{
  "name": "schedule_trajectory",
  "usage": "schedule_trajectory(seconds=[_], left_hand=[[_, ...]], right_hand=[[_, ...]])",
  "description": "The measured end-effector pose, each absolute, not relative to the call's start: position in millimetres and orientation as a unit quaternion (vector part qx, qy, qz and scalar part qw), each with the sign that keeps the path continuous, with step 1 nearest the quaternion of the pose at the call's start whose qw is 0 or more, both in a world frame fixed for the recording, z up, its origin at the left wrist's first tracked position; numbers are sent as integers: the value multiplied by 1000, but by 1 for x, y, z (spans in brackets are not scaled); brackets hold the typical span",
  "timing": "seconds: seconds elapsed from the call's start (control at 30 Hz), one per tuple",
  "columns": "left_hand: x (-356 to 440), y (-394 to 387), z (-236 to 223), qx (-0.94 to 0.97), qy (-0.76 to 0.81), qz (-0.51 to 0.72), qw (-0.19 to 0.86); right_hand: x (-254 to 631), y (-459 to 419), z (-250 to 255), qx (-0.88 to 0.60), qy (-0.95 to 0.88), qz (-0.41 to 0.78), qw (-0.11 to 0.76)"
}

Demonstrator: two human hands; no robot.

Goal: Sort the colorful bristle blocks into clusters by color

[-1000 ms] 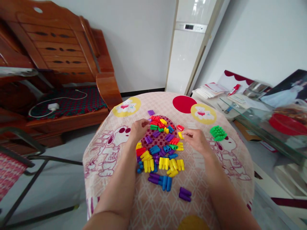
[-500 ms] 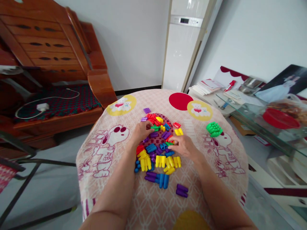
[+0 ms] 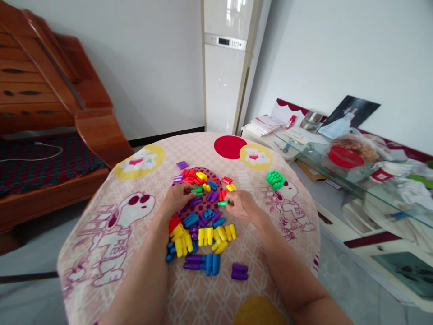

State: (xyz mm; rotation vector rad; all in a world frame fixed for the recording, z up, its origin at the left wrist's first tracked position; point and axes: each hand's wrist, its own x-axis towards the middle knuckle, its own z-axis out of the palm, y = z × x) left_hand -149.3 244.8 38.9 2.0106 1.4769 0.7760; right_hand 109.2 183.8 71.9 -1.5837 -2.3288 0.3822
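My left hand (image 3: 177,197) is closed at the far left of a heap of coloured plastic toy blocks, its fingertips pinching a green block (image 3: 196,191). On the heap's right side, my right hand (image 3: 242,204) grips another green block (image 3: 223,203) between thumb and fingers. Red blocks (image 3: 189,174) and a purple block (image 3: 195,201) lie close to the left hand. Yellow blocks (image 3: 205,236), blue blocks (image 3: 191,220) and a joined purple and blue piece (image 3: 203,263) lie nearer to me. A cluster of green blocks (image 3: 275,179) stands apart on the right.
The round table has a patterned cloth (image 3: 135,243). A single purple block pair (image 3: 239,271) lies near the front, another purple piece (image 3: 181,165) at the back. A wooden bench (image 3: 94,131) stands left; a glass shelf (image 3: 324,167) with a red bowl (image 3: 347,156) is at right.
The view has turned to the right. My right hand has drawn its green block slightly away from the blue pieces. My left hand stays by its green block.
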Motion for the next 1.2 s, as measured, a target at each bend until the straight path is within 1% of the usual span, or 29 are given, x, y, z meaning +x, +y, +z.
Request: schedule_trajectory(seconds=[0.13, 0.2, 0.27, 0.37, 0.47, 0.63, 0.7, 0.77, 0.87, 1.03, 1.1, 1.13, 1.2], left_hand=[[-151, 246, 39, 743, 549, 285, 256], [-152, 247, 38, 750, 546, 276, 250], [-153, 248, 37, 756, 543, 270, 247], [-156, 249, 35, 755, 542, 269, 252], [-158, 249, 33, 752, 541, 266, 267], [-162, 251, 29, 738, 540, 273, 298], [-163, 252, 27, 726, 541, 277, 321], [-163, 253, 25, 714, 540, 281, 346], [-164, 253, 24, 704, 539, 284, 365], [-163, 253, 24, 703, 546, 285, 356], [-163, 253, 24, 708, 550, 281, 342], [-163, 254, 24, 710, 551, 280, 336], [-162, 254, 24, 714, 548, 282, 331]], right_hand=[[147, 198, 66, -613, -733, 155, 251], [168, 204, 63, -662, -691, 124, 264], [184, 206, 60, -698, -673, 86, 229], [191, 206, 60, -720, -671, 59, 170], [182, 208, 60, -729, -668, 30, 142], [163, 214, 60, -721, -690, 10, 62], [162, 215, 60, -732, -680, 2, 52], [166, 215, 61, -749, -660, -5, 64], [179, 215, 62, -768, -633, -5, 102], [206, 216, 62, -762, -615, 18, 202], [214, 217, 62, -765, -595, 6, 246], [218, 217, 62, -772, -581, -7, 257], [223, 217, 63, -793, -553, -33, 254]])
